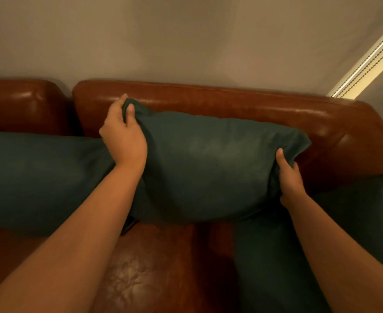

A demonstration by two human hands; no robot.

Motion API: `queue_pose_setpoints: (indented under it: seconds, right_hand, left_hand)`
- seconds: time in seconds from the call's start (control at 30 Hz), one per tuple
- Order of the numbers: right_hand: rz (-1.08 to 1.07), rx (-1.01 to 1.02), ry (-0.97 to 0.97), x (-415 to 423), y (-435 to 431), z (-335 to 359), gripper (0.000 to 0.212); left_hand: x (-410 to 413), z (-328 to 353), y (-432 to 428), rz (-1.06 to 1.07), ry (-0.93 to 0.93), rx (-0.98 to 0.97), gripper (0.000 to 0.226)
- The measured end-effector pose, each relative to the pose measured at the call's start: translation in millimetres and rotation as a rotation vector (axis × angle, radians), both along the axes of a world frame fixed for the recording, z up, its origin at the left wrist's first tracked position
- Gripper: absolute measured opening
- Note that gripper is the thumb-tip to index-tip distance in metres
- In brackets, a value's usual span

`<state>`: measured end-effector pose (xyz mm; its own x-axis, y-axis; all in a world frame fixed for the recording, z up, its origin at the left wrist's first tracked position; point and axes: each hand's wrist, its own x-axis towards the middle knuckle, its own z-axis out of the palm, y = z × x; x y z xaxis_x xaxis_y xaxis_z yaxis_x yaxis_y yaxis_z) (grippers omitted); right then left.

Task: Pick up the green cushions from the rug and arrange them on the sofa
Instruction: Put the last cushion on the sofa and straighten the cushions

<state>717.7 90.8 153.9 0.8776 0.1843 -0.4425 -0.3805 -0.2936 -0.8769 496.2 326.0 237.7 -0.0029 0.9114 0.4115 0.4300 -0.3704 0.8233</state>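
— Hands (123,134) (290,177) closed on the middle green cushion (208,159)'s two corners?
— Yes — propped against the leather sofa (208,98) back, between two cushions (39,177) (355,222), likely to square it.

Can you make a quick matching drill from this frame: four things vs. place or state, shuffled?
Things:
1. middle green cushion
2. left green cushion
3. right green cushion
4. left hand

Place or state:
A. lies on the sofa at the picture's left edge, no hand on it
B. grips a top corner of a cushion
C. held by both hands in front of the backrest
D. lower right, partly behind the right hand's forearm

Pairs: 1-C, 2-A, 3-D, 4-B
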Motion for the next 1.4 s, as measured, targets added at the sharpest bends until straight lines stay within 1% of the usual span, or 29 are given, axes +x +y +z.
queue_pose_setpoints:
  seconds: [0.07,0.17,0.33,0.4,0.43,0.47,0.5,0.53,0.57,0.6,0.63,0.7,0.77,0.8,0.83,0.87,0.93,1.0,1.03,1.1,1.13,1.27,1.33,1.37,1.4]
  right_hand:
    - [0.015,0.003,0.027,-6.5,2.5,-6.7,0.086]
    - [0.046,-0.065,0.059,-20.1,6.7,-16.6,0.085]
    - [0.06,-0.05,0.104,-33.9,3.0,-10.8,0.085]
    - [0.087,-0.086,0.072,-44.0,-0.4,-3.3,0.081]
    - [0.096,-0.125,0.019,-48.8,-2.6,-0.5,0.079]
    - [0.099,-0.169,-0.06,-52.0,-4.6,2.9,0.076]
    - [0.098,-0.206,-0.161,-52.9,-5.1,5.9,0.074]
    - [0.093,-0.224,-0.265,-52.3,-3.8,8.6,0.071]
    - [0.09,-0.231,-0.338,-51.1,-0.5,10.9,0.069]
    - [0.095,-0.236,-0.365,-50.2,3.7,11.8,0.069]
    - [0.097,-0.239,-0.33,-49.3,7.2,10.9,0.072]
    - [0.1,-0.194,-0.11,-47.9,8.7,7.0,0.088]
    - [0.161,-0.104,0.102,-45.7,1.8,2.7,0.111]
    - [0.204,-0.07,0.15,-44.2,-2.1,0.9,0.122]
    - [0.237,-0.053,0.17,-43.4,-4.3,-0.4,0.13]
    - [0.252,-0.045,0.18,-42.8,-4.5,-1.7,0.133]
    - [0.25,-0.016,0.207,-44.7,-1.3,-6.8,0.133]
    - [0.256,0.054,0.271,-53.8,2.1,-15.2,0.126]
    - [0.271,0.098,0.308,-61.4,2.4,-21.5,0.116]
    - [0.312,0.184,0.39,-77.7,0.1,-32.6,0.091]
    - [0.331,0.204,0.428,-82.2,-0.9,-37.4,0.085]
    - [0.386,0.105,0.493,-63.9,7.3,-34.7,0.092]
    - [0.371,0.028,0.461,-47.5,18.9,-18.0,0.091]
    - [0.332,-0.038,0.367,-41.0,24.3,-10.9,0.091]
    - [0.275,-0.127,0.181,-35.9,28.5,-5.5,0.089]
  left_hand:
    - [3.1,-10.7,2.0,-0.01,0.053,-0.038,0.033]
    - [-2.9,-35.8,2.5,-0.028,0.216,-0.117,0.035]
    - [-20.5,-39.6,4.2,-0.101,0.187,-0.155,0.036]
    - [-35.3,-42.6,1.1,-0.13,0.149,-0.211,0.045]
    - [-43.0,-43.4,-3.6,-0.156,0.132,-0.23,0.055]
    - [-50.0,-43.6,-10.7,-0.185,0.146,-0.209,0.065]
    - [-55.5,-43.9,-19.4,-0.207,0.222,-0.137,0.073]
    - [-59.1,-45.0,-29.0,-0.23,0.346,-0.03,0.079]
    - [-61.0,-46.9,-38.6,-0.272,0.487,0.083,0.083]
    - [-61.4,-49.1,-47.8,-0.34,0.625,0.167,0.087]
    - [-61.3,-51.3,-55.6,-0.418,0.746,0.212,0.091]
    - [-61.1,-54.6,-61.4,-0.524,0.927,0.214,0.1]
    - [-61.3,-55.4,-54.0,-0.537,1.025,0.217,0.108]
    - [-60.8,-55.0,-47.9,-0.537,1.051,0.233,0.109]
    - [-59.7,-54.2,-42.1,-0.544,1.065,0.243,0.107]
    - [-58.4,-53.1,-37.3,-0.557,1.065,0.242,0.104]
    - [-56.3,-51.1,-32.3,-0.576,1.05,0.243,0.095]
    - [-55.9,-51.0,-32.1,-0.592,1.042,0.283,0.087]
    - [-55.9,-51.2,-32.6,-0.6,1.028,0.311,0.083]
    - [-53.5,-53.1,-33.6,-0.62,0.976,0.36,0.075]
    - [-51.2,-54.7,-33.7,-0.635,0.955,0.37,0.073]
    - [-35.6,-66.0,-36.0,-0.644,0.903,0.316,0.069]
    - [-26.3,-69.8,-32.6,-0.614,0.895,0.257,0.068]
    - [-22.2,-71.4,-29.2,-0.596,0.897,0.23,0.068]
    - [-18.9,-72.5,-24.9,-0.579,0.904,0.212,0.069]
